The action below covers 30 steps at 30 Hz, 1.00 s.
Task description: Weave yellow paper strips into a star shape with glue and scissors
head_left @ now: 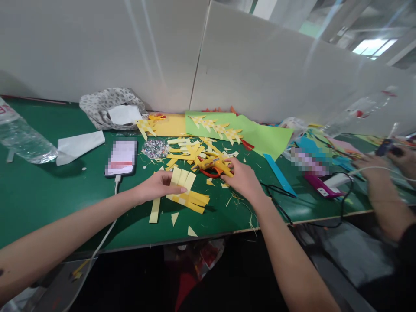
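Between its thumb and fingers, my left hand (pixel 162 184) pinches a piece of woven paper strips (pixel 182 190), pale cream on top and deeper yellow to the right. My right hand (pixel 240 175) is closed around a yellow hot glue gun (pixel 212 164), its nozzle pointing left toward the woven paper. Red-orange scissors handles (pixel 210 174) show under the gun, partly hidden. Loose yellow paper strips (pixel 183 151) are heaped behind both hands. One pale strip (pixel 155 211) lies just below my left hand.
A phone (pixel 121 158) on a cable lies left, near a water bottle (pixel 24 134). Finished woven paper fish (pixel 216 128) rest on green paper (pixel 263 134) at the back. A blue strip (pixel 279 175) and black cord lie right; another person's hands (pixel 373 167) work beyond.
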Each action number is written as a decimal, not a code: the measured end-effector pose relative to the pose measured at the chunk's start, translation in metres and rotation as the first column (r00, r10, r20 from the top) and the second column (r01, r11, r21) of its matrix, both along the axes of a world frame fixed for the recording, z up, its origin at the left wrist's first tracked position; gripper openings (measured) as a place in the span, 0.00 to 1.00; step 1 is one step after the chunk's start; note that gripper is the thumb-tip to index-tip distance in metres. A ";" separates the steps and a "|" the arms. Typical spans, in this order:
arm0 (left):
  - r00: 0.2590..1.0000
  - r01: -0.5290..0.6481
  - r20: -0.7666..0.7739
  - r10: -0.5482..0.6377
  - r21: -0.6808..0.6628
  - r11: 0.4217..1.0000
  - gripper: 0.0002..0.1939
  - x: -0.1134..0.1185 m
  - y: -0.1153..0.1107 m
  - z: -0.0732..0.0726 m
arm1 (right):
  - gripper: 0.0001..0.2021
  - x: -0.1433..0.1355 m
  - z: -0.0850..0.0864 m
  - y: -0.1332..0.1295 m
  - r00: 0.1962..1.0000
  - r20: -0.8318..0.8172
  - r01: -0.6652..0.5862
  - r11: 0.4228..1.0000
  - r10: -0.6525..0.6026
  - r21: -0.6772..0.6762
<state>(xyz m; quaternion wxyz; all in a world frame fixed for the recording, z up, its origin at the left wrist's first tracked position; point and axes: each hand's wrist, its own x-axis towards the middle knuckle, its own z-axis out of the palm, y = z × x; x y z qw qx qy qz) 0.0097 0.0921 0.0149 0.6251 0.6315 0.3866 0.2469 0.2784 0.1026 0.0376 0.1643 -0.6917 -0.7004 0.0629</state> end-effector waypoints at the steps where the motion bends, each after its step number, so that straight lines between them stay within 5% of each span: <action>1: 1.000 0.009 0.006 -0.008 -0.010 1.000 0.13 0.000 0.000 0.000 | 0.21 0.000 0.001 0.000 1.000 -0.010 0.002 1.000 -0.002 0.005; 8: 1.000 0.012 0.009 -0.011 -0.023 1.000 0.15 0.001 -0.001 -0.001 | 0.15 0.024 0.011 0.017 0.967 -0.125 0.246 0.943 -0.222 0.226; 16: 0.996 -0.021 0.090 0.021 -0.009 1.000 0.12 -0.001 -0.001 0.000 | 0.13 0.050 -0.008 0.037 0.915 0.026 0.390 0.900 -0.402 0.194; 21: 0.993 0.063 0.100 -0.064 0.010 0.998 0.09 -0.001 -0.002 -0.003 | 0.10 0.018 -0.007 0.031 0.981 0.041 0.160 0.911 -0.190 0.380; 25: 0.985 0.108 0.137 -0.108 0.004 0.994 0.09 0.001 -0.002 -0.006 | 0.15 -0.029 -0.009 0.034 0.987 -0.013 -0.148 0.953 0.157 0.266; 30: 0.977 0.122 0.178 -0.119 -0.006 0.993 0.09 0.002 -0.001 -0.009 | 0.23 -0.080 -0.021 0.046 0.955 0.128 -0.285 0.950 0.269 0.128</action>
